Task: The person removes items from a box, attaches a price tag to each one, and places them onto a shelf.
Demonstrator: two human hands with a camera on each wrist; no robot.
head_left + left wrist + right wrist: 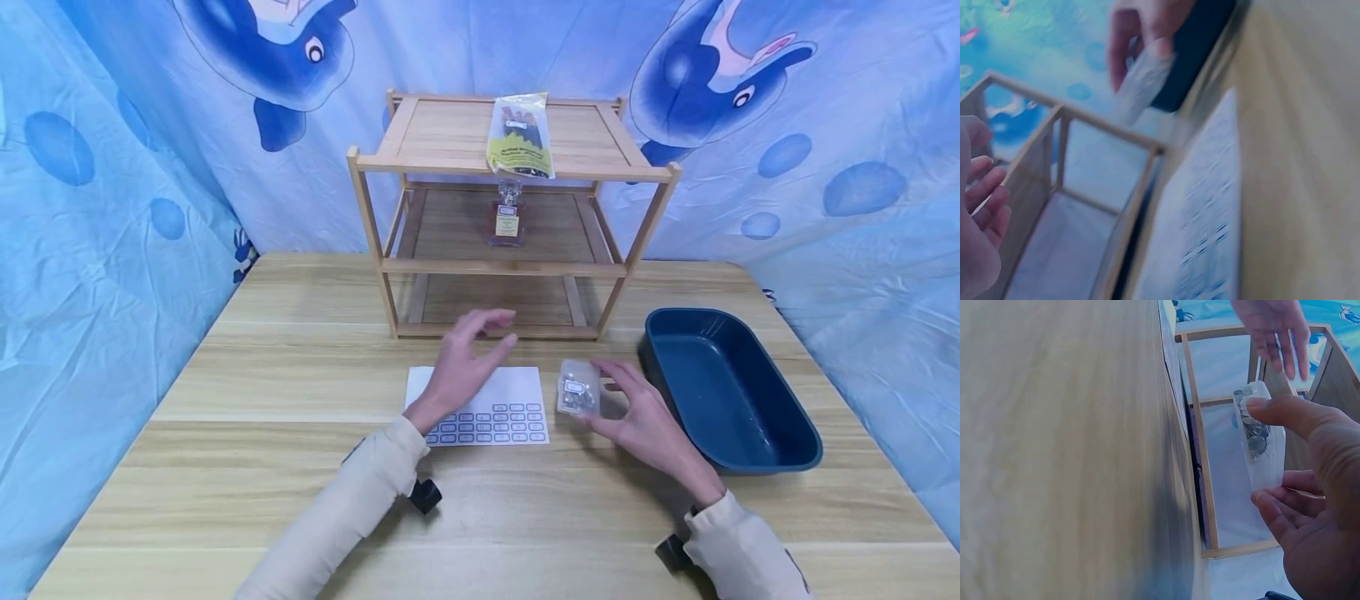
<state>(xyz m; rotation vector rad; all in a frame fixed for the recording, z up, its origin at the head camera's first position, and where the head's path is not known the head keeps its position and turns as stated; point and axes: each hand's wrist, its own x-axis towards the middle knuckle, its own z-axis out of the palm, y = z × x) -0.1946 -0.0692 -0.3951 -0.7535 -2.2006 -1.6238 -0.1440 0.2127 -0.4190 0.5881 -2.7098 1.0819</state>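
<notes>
In the head view a small clear plastic box (578, 387) bears a white label, and my right hand (637, 412) grips it by its right side. Small silvery metal pieces show through the wall of the box (1257, 434) in the right wrist view, where thumb and fingers pinch it above the table. My left hand (462, 358) hovers over a white sheet (517, 387) printed with rows of small blue-framed labels. Its fingers are loosely bent and hold nothing. Part of the sheet is hidden behind the left hand and wrist.
A wooden shelf rack (502, 267) stands at the back of the table. On its top lies a printed plastic packet (520, 137); a glass bottle (507, 218) with a label stands on the middle shelf. An open dark blue basin (723, 392) sits at the right.
</notes>
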